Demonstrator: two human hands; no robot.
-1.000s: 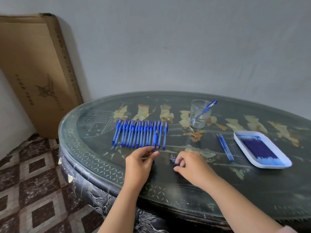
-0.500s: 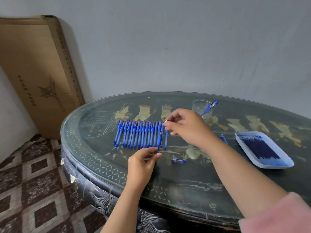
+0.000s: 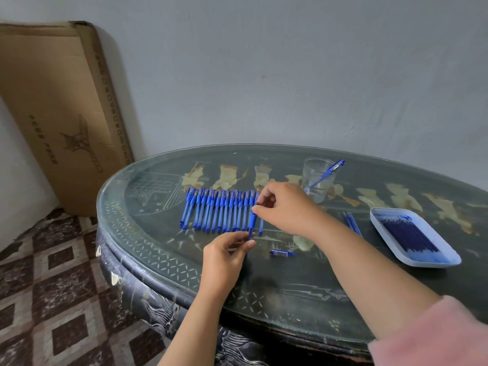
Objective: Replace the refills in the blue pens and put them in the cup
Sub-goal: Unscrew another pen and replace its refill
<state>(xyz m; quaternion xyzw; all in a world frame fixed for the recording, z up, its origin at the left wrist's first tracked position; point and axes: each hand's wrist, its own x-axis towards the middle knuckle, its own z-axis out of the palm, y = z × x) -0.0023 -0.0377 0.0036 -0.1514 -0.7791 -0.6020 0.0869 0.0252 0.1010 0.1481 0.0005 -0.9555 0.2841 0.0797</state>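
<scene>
A row of several blue pens [image 3: 219, 210] lies on the dark glass-topped table [image 3: 303, 281]. My left hand [image 3: 227, 253] pinches the lower end of one blue pen [image 3: 252, 223] that stands tilted above the table. My right hand [image 3: 284, 207] pinches that pen's upper tip. A blue pen cap [image 3: 282, 252] lies beside my left hand. The clear glass cup [image 3: 317, 180] at the back holds one blue pen [image 3: 328, 171]. A white tray [image 3: 449, 256] on the right holds several dark blue refills [image 3: 408, 233].
Two loose refills [image 3: 352, 223] lie between my right forearm and the tray. A tall cardboard box [image 3: 58, 112] leans on the wall at the left. Patterned floor tiles [image 3: 52, 299] lie beyond the table's curved left edge.
My right hand left the cap on the table, rose to the pen's upper tip and now pinches it. My left hand kept its hold on the pen's lower end.
</scene>
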